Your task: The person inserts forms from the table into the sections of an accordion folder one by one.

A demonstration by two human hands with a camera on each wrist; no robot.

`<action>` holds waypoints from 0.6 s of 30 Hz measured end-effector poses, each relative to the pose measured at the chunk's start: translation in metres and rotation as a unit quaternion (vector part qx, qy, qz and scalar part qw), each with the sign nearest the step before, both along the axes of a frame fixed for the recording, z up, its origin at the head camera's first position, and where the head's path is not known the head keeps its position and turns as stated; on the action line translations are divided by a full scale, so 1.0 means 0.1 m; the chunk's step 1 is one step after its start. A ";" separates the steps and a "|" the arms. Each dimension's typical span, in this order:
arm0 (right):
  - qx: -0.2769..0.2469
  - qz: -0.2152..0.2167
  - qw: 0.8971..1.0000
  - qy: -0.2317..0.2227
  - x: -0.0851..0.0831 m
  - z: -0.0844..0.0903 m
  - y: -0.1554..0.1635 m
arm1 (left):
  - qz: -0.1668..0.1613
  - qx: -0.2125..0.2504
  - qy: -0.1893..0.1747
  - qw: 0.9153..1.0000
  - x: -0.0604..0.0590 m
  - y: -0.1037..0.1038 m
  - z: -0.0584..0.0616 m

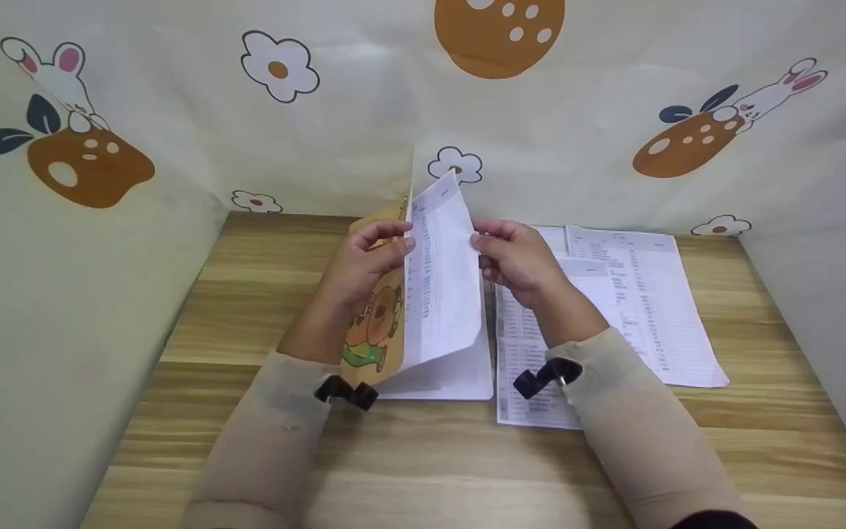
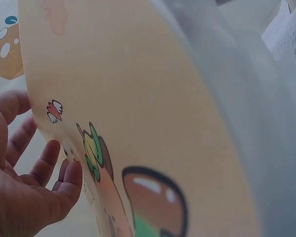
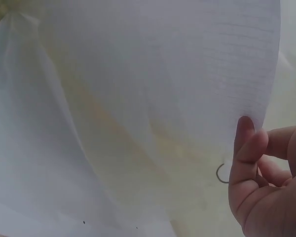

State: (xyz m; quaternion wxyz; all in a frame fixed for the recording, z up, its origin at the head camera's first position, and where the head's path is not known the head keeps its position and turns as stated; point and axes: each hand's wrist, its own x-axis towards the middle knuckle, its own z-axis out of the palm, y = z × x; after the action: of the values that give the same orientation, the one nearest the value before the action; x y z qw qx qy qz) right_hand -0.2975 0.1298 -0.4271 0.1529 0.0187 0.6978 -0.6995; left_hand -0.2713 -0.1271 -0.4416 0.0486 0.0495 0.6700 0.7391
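at the lower right, the right hand (image 3: 269, 173) pinched the edge of a white paper sheet (image 3: 207, 64) between its digits. rows of faint lines ran across the sheet near its right side. at the left hung another pale sheet (image 3: 34, 148), with two small dark specks (image 3: 84, 222) low on the white. a dark curved line (image 3: 217, 174) showed just beside the fingers.

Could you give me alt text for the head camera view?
A person's left-hand grip and right-hand grip hold up a white printed paper sheet by opposite side edges, beside an orange cartoon-printed cover. More white printed sheets lie to the right on a brown wood-grain tabletop.
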 end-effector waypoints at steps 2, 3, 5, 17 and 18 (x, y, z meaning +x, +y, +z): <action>0.001 0.005 1.000 -0.001 0.00 -0.01 -0.01 | 0.000 0.004 -0.001 1.000 0.00 0.00 0.00; 0.002 0.007 1.000 -0.001 0.00 -0.02 -0.01 | 0.001 0.007 -0.003 1.000 0.00 0.00 0.00; 0.000 0.011 1.000 -0.001 0.01 -0.03 -0.02 | 0.002 0.010 -0.004 1.000 0.00 0.01 0.00; 0.013 0.038 0.999 -0.025 0.18 0.01 0.01 | 0.007 0.004 -0.010 1.000 0.00 0.01 0.01; 0.014 0.043 0.999 -0.024 0.20 0.01 0.01 | 0.008 0.004 -0.010 1.000 0.00 0.01 0.01</action>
State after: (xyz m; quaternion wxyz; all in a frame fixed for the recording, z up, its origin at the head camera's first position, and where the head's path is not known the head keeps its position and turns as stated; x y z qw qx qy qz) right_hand -0.2771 0.1308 -0.4258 0.1993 0.0076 0.7039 -0.6817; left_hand -0.2710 -0.1259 -0.4406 0.0493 0.0373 0.6669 0.7426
